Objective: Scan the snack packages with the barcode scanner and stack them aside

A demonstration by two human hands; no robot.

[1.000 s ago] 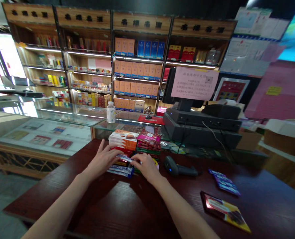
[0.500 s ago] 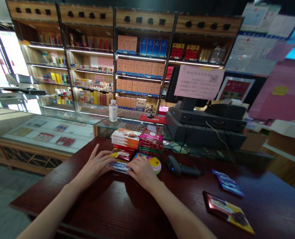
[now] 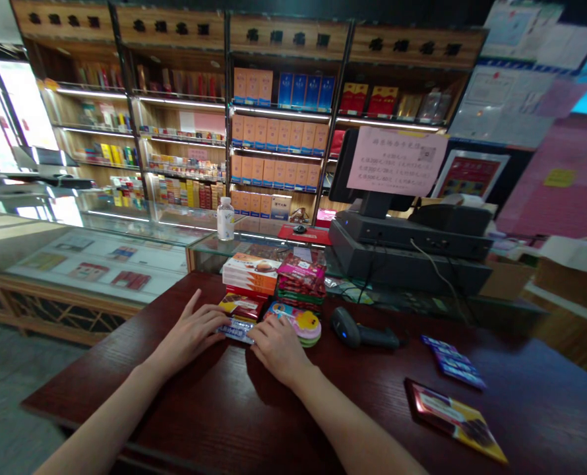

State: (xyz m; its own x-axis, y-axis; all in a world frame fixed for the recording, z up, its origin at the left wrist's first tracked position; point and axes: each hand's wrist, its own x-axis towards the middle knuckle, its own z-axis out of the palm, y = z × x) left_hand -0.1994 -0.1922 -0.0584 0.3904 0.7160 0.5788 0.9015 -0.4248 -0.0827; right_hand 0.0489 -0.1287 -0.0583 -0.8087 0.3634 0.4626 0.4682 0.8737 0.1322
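Observation:
A slim blue-and-white packet (image 3: 239,330) lies at the front of a group of packaged sweets on the dark wooden counter. My left hand (image 3: 194,335) has its fingertips and thumb on the packet's left end, one outer finger raised. At the right end, my right hand (image 3: 279,348) curls its fingers over the packet, hiding that end. Just behind is a red-and-yellow chocolate box (image 3: 243,306). Beside my right fingers sit round tins (image 3: 307,324) with a yellow duck picture. White-and-orange boxes (image 3: 250,272) and pink-and-brown packs (image 3: 301,277) are stacked farther back.
A black barcode scanner (image 3: 360,332) rests right of the tins. Farther right lie a purple-blue packet (image 3: 452,361) and a yellow-and-red chocolate bar (image 3: 456,419). A cash register (image 3: 407,241) and a white bottle (image 3: 225,220) stand behind on glass cases.
My right hand has shifted slightly left along the packet, and the packet appears nudged slightly. My left hand stays nearly in place at its left end.

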